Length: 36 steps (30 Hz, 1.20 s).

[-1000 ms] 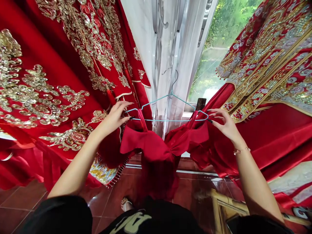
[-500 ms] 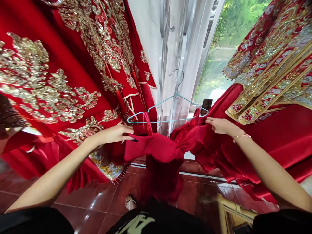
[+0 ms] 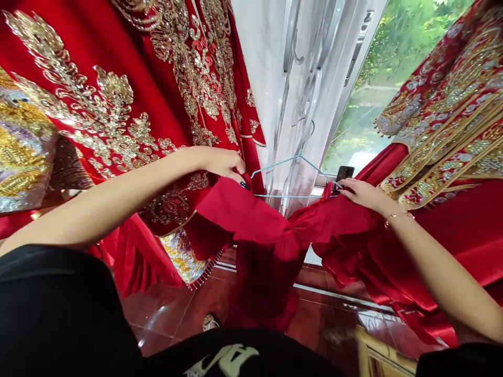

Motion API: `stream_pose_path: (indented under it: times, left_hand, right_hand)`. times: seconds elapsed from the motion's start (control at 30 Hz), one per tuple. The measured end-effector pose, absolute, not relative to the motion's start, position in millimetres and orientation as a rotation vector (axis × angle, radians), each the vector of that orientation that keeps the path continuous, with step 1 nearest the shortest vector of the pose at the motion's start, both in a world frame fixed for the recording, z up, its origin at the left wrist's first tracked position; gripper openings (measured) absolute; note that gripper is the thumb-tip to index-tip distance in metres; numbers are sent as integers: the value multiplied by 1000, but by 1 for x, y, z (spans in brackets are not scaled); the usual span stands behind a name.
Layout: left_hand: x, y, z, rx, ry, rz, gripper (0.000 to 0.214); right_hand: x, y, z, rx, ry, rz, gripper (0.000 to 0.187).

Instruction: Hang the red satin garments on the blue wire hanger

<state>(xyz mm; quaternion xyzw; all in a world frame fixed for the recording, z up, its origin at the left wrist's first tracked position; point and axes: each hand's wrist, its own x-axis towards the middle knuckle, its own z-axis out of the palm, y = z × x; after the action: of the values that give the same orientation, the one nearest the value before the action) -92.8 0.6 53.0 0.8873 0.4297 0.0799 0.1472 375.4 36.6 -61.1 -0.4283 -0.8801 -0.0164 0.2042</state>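
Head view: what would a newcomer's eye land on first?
Probably the gold-sequinned red garment filling the upper left, with a second richly embroidered garment answering it at the right, by the bright window. Then the plain red dress in the centre, on a thin light-blue hanger, with the left hand and right hand at either side of its top.

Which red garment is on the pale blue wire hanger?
The plain crimson fabric dress between your left hand and right hand; its strap loops the hanger. The gold-sequined red gown at left and beaded red garment at right glitter instead.
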Motion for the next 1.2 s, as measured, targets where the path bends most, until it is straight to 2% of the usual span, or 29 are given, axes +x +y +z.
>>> stream_pose_path:
  times: [0.13, 0.27, 0.4, 0.5, 0.6, 0.73, 0.93, 1.2]
  left_hand:
    - [-62, 14, 72, 2585, 1438, 363, 23]
    - [-35, 13, 76, 2692, 1216, 397, 17]
    - [-21, -6, 48, 2692, 1141, 714, 41]
    - [-16, -17, 19, 2666, 1286, 853, 54]
    - [-6, -17, -2, 2658, 1437, 907, 58]
    - [9, -8, -8, 2774, 1527, 889, 39]
    - [11, -6, -5, 2917, 1661, 751, 54]
    - [10, -7, -5, 2945, 1677, 757, 50]
  right_hand:
    - [369, 34, -61, -1175, -2513, -178, 27]
    - [368, 30, -63, -1139, -2537, -221, 29]
    - [368, 15, -64, -1106, -2471, -78, 32]
    - [373, 0, -59, -1128, -2377, 117, 22]
    - [381, -12, -50, -1162, -2290, 244, 38]
    - [384, -15, -30, -1145, -2226, 344, 51]
    - [352, -6, 10, -1114, -2328, 219, 49]
    - [296, -1, 42, -1031, -2541, 100, 40]
